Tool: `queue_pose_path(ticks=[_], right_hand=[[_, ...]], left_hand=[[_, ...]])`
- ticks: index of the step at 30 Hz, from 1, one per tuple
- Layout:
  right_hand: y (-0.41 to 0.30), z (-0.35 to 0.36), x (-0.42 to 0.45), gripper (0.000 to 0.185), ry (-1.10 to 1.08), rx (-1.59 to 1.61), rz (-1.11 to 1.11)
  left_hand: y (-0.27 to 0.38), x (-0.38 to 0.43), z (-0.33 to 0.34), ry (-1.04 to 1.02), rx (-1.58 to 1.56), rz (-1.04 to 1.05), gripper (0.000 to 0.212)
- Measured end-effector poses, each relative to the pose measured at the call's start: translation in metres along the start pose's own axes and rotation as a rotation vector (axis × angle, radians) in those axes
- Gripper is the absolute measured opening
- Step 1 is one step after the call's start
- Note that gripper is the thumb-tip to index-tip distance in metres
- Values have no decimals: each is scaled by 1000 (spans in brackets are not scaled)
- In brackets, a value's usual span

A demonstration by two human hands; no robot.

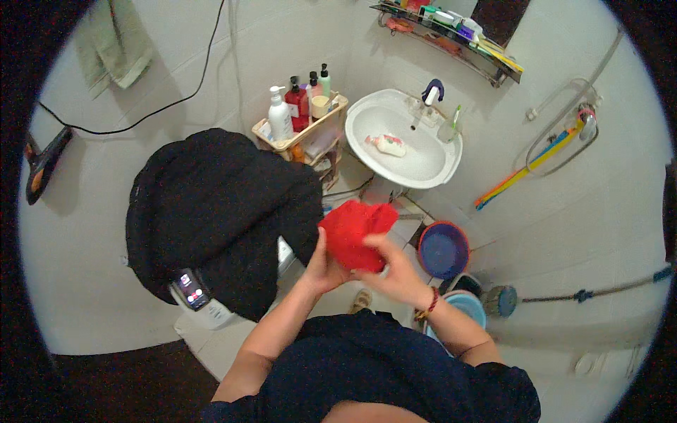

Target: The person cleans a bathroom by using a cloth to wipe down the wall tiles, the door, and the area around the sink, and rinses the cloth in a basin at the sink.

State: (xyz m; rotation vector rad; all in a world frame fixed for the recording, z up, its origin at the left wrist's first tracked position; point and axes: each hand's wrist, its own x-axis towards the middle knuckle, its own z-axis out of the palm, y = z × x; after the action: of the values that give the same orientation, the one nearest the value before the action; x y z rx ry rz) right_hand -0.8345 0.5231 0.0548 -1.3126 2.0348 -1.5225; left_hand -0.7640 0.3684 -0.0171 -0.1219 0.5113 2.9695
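A bunched red cloth (351,230) is between my two hands, in front of my body. My left hand (323,267) grips its lower left side, with the thumb pointing up along the edge. On the right side, my right hand (389,267) holds the cloth with bent fingers and is slightly blurred; a dark red bracelet circles that wrist. To the left of my hands, a large black cloth or garment (217,201) drapes over something whose shape is mostly hidden. A phone (191,290) with a lit screen leans by its lower edge, next to a white box-like object (214,314).
A white washbasin (365,113) holds a white bottle (390,145). Beside it stands a rack (317,127) with several pump bottles. A blue basin with a red rim (444,251) and a light blue basin (470,306) are at the right. A glass shelf (449,34) hangs above.
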Motion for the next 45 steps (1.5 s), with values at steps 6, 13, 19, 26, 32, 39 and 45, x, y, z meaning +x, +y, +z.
queue_pose_path(ticks=[6, 13, 19, 26, 32, 39, 45], right_hand=[[73, -74, 26, 21, -32, -211, 51], [160, -124, 81, 31, -169, -185, 313], [209, -131, 151, 74, -243, 304, 445], [273, -180, 198, 46, -45, 141, 556], [376, -257, 242, 36, 46, -323, 574], [395, -260, 293, 34, -166, -352, 447], [376, -289, 263, 37, -197, -24, 610]], left_hand=[[5, 92, -46, 188, -225, 138, 50], [24, 159, -46, 206, -215, 89, 55], [51, 254, -44, 220, -159, -24, 48], [92, 351, -81, 344, -153, -80, 46], [89, 370, -108, 380, -278, -34, 46], [79, 385, -99, 472, -306, 18, 46], [131, 454, -72, 386, -77, 36, 48]])
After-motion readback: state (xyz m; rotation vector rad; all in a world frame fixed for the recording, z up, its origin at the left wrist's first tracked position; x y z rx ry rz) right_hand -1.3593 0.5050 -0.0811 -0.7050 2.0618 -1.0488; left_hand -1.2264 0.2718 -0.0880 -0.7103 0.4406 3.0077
